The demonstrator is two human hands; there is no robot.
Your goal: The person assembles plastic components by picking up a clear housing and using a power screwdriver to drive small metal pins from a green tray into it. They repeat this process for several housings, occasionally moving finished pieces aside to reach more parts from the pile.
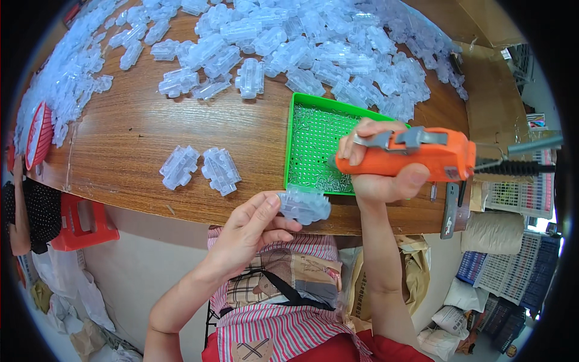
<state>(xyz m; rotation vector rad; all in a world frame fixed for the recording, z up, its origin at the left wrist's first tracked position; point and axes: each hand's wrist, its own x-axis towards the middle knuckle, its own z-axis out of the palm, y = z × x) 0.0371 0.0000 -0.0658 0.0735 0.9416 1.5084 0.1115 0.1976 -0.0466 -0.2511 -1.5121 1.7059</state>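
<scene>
My left hand [250, 226] pinches a clear plastic housing [306, 206] between thumb and fingers, above the table's near edge. An orange electric screwdriver [443, 151] lies level in my right hand [389, 184], fingers wrapped round its body. Its tip end points left over a green perforated tray [290, 139], which holds many small silver screws [319, 130]. My right hand and the tool cover the tray's right side. Left of the tray, two more clear housings, one [179, 167] beside another [221, 172], rest on the wood.
A big heap of clear housings [289, 42] spreads across the far side of the wooden table [120, 127]. A red basket [40, 136] stands at the left edge, near another person's arm [21, 211]. A dark phone-like object [450, 211] lies at right, below the screwdriver's black cable [512, 167].
</scene>
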